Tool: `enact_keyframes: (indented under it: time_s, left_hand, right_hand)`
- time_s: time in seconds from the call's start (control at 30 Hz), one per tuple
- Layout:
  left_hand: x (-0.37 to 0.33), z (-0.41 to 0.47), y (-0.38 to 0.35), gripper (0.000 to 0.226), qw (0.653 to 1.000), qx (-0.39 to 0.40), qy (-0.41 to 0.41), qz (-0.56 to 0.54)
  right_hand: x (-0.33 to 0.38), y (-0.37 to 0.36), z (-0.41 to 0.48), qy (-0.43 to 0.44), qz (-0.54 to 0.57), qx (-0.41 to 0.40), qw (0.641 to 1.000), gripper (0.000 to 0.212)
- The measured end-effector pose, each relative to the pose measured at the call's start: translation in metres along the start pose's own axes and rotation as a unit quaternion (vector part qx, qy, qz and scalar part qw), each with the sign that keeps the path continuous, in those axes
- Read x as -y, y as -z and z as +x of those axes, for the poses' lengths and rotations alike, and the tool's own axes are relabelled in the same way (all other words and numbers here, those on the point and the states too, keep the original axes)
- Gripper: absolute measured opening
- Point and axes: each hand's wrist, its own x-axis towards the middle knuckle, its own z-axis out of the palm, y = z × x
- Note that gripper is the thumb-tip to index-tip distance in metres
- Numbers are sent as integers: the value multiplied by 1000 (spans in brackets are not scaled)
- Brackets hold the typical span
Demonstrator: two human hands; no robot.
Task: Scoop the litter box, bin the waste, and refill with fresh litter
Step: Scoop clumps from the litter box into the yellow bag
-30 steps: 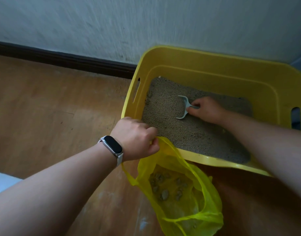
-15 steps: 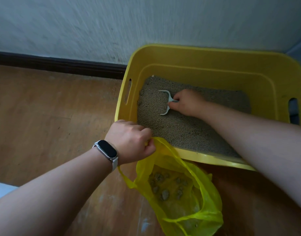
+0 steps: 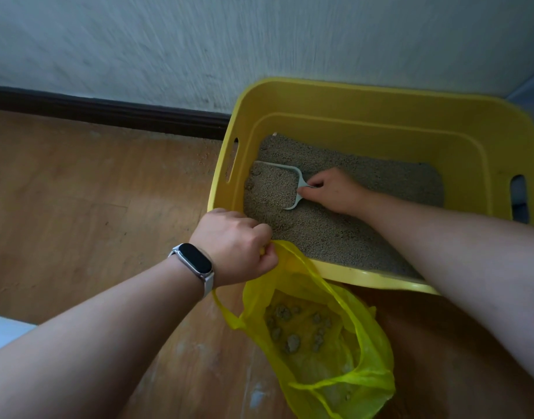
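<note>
Wood floor [image 3: 78, 192] w/ dark skirting [image 3: 108, 111], textured wall [image 3: 259, 34] (litter box [image 3: 380, 95] nr it)

1. The scoop [image 3: 298, 186] in my right hand [image 3: 335, 190] looks like smooth, pale plastic.
2. Around that grip the litter [image 3: 335, 234] is matt, gritty grain.
3. The litter box [image 3: 380, 122] wall beyond it is smooth, faintly shiny yellow plastic.
4. Below the grip of my left hand [image 3: 235, 243], the bag [image 3: 365, 343] is thin, glossy, crinkled film.

A yellow litter box [image 3: 380, 92] on the floor [image 3: 78, 207] against the wall [image 3: 199, 40] holds grey-beige litter [image 3: 335, 234]. A pale scoop [image 3: 296, 174] lies low in its left end, heaped with granules. Just before the box, an open yellow bag [image 3: 368, 337] holds grey clumps [image 3: 293, 343].
</note>
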Motion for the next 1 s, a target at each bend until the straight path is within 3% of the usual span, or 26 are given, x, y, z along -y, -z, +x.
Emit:
enact_keyframes:
  time_s: [0.53, 0.83, 1.0]
  left_hand:
    - [0, 1, 0, 28, 1000, 11, 6, 7]
    - [-2, 0, 0, 31, 999, 10, 6, 30]
    - [-4, 0, 1, 32, 999, 12, 4, 39]
  right_hand:
    - [11, -10, -23, 28, 38, 13, 999, 30]
    - [5, 24, -54, -3, 86, -74, 994, 31]
    - [-8, 51, -82, -39, 16, -100, 994, 38]
